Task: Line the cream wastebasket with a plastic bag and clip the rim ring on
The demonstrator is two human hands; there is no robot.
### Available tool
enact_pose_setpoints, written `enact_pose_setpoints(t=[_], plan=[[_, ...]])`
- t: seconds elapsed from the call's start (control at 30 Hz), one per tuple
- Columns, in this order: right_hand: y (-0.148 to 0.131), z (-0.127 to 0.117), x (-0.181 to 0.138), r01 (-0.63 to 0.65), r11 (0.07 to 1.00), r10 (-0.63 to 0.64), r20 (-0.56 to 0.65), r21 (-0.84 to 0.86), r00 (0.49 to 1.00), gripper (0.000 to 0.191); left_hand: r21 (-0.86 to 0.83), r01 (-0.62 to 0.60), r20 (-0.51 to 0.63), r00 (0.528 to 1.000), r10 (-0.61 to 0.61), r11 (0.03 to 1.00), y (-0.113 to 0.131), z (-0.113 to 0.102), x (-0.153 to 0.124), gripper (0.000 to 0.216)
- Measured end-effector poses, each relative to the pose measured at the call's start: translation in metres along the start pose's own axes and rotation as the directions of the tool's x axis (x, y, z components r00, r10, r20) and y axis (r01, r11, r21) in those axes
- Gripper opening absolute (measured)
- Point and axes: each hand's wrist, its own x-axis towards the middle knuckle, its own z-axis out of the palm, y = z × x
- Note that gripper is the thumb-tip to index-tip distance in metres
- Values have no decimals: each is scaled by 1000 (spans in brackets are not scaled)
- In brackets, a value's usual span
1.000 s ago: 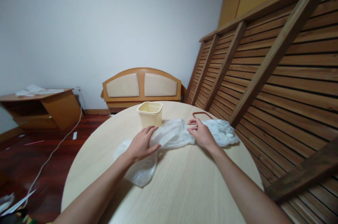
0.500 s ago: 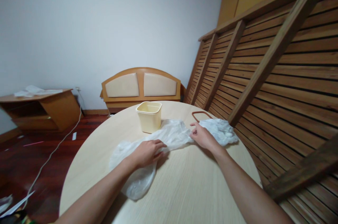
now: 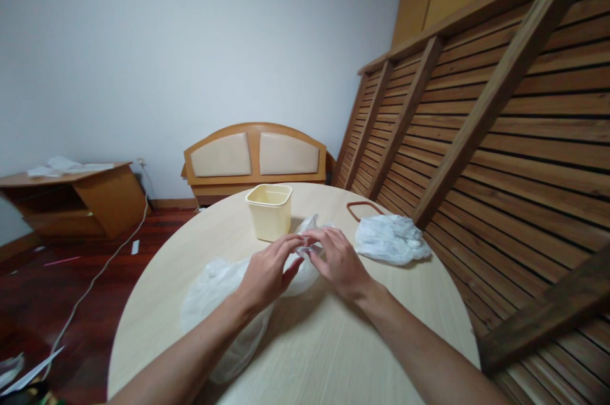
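Both hands meet over the middle of the round table, just in front of a pale yellow square bin point(image 3: 270, 214). A thin white plastic bag point(image 3: 214, 290) spreads beneath my left forearm and runs up between the hands. My left hand point(image 3: 274, 267) pinches its gathered edge with curled fingers. Opposite it, my right hand point(image 3: 337, 260) grips the same bunched plastic, fingertips close to those of the left. Part of the bag is hidden under the hands. To the right lies a crumpled pile of white plastic bags point(image 3: 391, 240), apart from my right hand.
A brown rounded frame point(image 3: 365, 205) lies behind the pile on the table point(image 3: 343, 341). Slatted wooden panels point(image 3: 500, 157) lean close along the right side. A headboard point(image 3: 255, 157) stands beyond the table. On the left are a low cabinet point(image 3: 105, 195) and a cable point(image 3: 102, 271) across the floor.
My right hand has moved left from beside the pile to meet my left hand. The bag's right end is drawn in and gathered between them. The bin has not moved.
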Motion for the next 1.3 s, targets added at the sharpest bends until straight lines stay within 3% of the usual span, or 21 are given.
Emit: enact_pose_setpoints(t=[0.1,0.27,0.5,0.7,1.0,1.3], plan=[[1,3,-1,-24,1000,24,-25,1,999,40,-6,49,-14,999,-49,999,-1,-1,1,14],[10,3,-3,-139,990,139,-52,12,989,49,-126,172,-48,983,-179,977,-2,-2,1,14],[20,1,-6,-259,961,263,-34,92,964,43,-360,419,-76,877,-474,834,-9,-7,5,21],[26,-1,-4,-330,913,319,86,241,944,12,-483,421,-114,839,-532,767,-26,-10,9,25],[40,-9,-5,-429,762,356,240,485,903,28,-533,395,-108,846,-523,748,-35,-13,11,31],[47,-15,-6,-457,774,384,249,438,889,27,-589,389,-148,810,-567,709,-39,-13,11,33]])
